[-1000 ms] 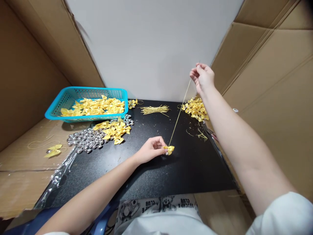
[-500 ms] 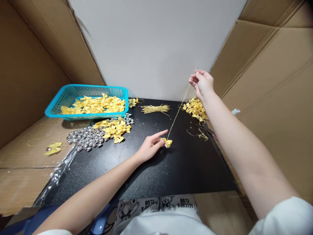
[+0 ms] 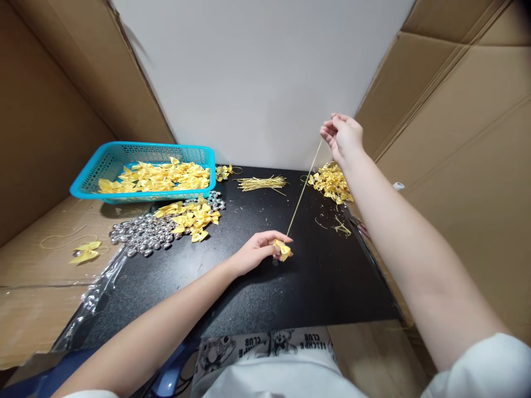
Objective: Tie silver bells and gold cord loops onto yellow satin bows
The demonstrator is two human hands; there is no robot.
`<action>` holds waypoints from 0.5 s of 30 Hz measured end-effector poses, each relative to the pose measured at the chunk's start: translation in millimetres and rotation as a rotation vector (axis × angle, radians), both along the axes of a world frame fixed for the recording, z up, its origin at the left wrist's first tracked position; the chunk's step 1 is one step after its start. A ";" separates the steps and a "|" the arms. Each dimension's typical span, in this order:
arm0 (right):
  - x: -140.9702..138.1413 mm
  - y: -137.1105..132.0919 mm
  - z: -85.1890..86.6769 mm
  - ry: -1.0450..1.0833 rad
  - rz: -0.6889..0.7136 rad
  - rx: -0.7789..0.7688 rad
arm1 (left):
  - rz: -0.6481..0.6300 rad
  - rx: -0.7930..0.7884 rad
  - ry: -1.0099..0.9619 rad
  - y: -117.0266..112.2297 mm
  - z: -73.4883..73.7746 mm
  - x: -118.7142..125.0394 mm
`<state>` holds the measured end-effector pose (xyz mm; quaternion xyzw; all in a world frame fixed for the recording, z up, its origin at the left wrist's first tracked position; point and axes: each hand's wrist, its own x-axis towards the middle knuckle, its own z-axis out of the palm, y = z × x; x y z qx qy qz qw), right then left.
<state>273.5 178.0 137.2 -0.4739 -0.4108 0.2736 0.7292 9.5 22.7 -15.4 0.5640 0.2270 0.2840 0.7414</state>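
Note:
Low over the black table, my left hand (image 3: pixel 259 251) pinches a small yellow ribbon bow (image 3: pixel 283 250). A thin yellow cord (image 3: pixel 304 190) runs taut from the bow up to my right hand (image 3: pixel 342 135). Its fingers are closed high at the back right, gripping the upper end. Whether a needle is in those fingers is too small to tell. Left of my left hand lie loose yellow bows (image 3: pixel 194 218) beside a pile of silver beads (image 3: pixel 143 233).
A turquoise basket (image 3: pixel 143 196) of yellow bows stands at the back left. Cut cords (image 3: pixel 262 183) lie at the table's rear. A heap of beaded bows (image 3: pixel 329 183) and cord scraps (image 3: pixel 342 226) are on the right. One corded bow (image 3: pixel 86 252) rests on cardboard at left.
The fingers of my left hand have curled around the bow, and the bow has turned and dropped slightly. My right hand stays high with the cord taut.

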 end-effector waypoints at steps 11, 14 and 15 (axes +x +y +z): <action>0.7 -14.2 -34.3 0.167 -0.122 -0.203 | -0.073 0.028 0.058 -4.8 3.1 -3.0; 7.3 -13.2 -47.4 0.178 -0.140 -0.222 | 0.052 0.146 0.095 -3.4 4.6 -4.2; 9.0 -13.3 -51.3 0.182 -0.147 -0.229 | 0.105 0.178 0.101 -2.7 4.6 -4.4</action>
